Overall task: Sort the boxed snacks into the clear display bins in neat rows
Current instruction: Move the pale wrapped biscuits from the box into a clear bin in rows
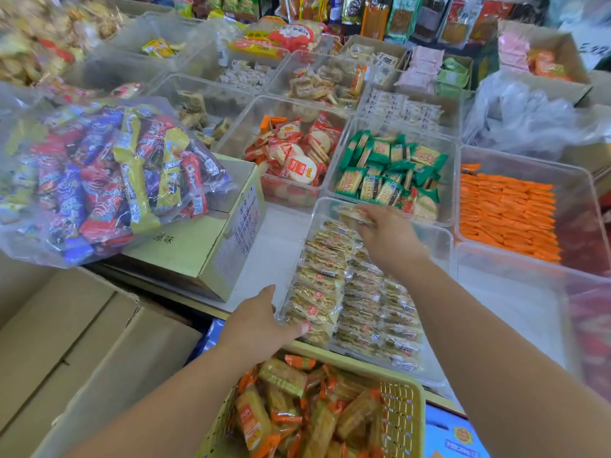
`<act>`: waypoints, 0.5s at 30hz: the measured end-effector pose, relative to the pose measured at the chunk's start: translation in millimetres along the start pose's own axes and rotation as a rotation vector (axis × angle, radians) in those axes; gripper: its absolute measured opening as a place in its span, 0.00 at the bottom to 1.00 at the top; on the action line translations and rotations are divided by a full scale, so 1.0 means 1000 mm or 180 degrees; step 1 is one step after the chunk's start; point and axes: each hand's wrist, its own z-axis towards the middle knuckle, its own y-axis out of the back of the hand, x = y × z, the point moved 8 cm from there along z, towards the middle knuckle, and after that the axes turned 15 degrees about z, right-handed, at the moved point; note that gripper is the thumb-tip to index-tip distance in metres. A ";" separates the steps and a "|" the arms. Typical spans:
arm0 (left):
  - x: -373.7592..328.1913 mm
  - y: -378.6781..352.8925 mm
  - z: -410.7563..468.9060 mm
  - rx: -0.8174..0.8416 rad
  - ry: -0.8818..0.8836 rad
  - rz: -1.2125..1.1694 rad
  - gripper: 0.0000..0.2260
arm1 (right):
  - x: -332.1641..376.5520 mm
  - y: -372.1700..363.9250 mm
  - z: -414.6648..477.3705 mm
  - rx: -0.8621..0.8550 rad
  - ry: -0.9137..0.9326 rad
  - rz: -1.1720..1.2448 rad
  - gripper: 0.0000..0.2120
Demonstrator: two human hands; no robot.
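Observation:
A clear display bin (pixel 439 239) in front of me holds two rows of clear-wrapped cracker packets (pixel 322 279). My right hand (pixel 390 239) reaches over the bin's far end, its fingers closed on one cracker packet (pixel 352 214) at the top of the left row. My left hand (pixel 264 320) grips the bin's near left corner, thumb on the rim. Just below my arms, a yellow woven basket (pixel 401 421) holds orange-wrapped snack packets (pixel 297 411).
Neighbouring clear bins hold green packets (pixel 390 170), red-and-white rice crackers (pixel 294 153) and stacked orange packets (pixel 506 213). A big plastic bag of mixed snacks (pixel 99 180) lies on a cardboard box (pixel 211 246) at left. Cartons (pixel 82 342) stand at lower left.

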 end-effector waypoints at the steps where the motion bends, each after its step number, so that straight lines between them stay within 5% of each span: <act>1: 0.000 -0.001 0.002 0.0031 -0.0004 0.0059 0.52 | 0.000 -0.011 0.009 0.0147 -0.0024 -0.0050 0.18; 10: -0.005 -0.007 0.012 0.0229 -0.0204 0.0166 0.46 | -0.023 -0.074 0.039 0.1051 -0.0408 -0.0445 0.26; 15: -0.016 0.007 0.026 0.0321 -0.0346 -0.0847 0.53 | -0.033 -0.079 0.040 0.1022 -0.0503 -0.0240 0.31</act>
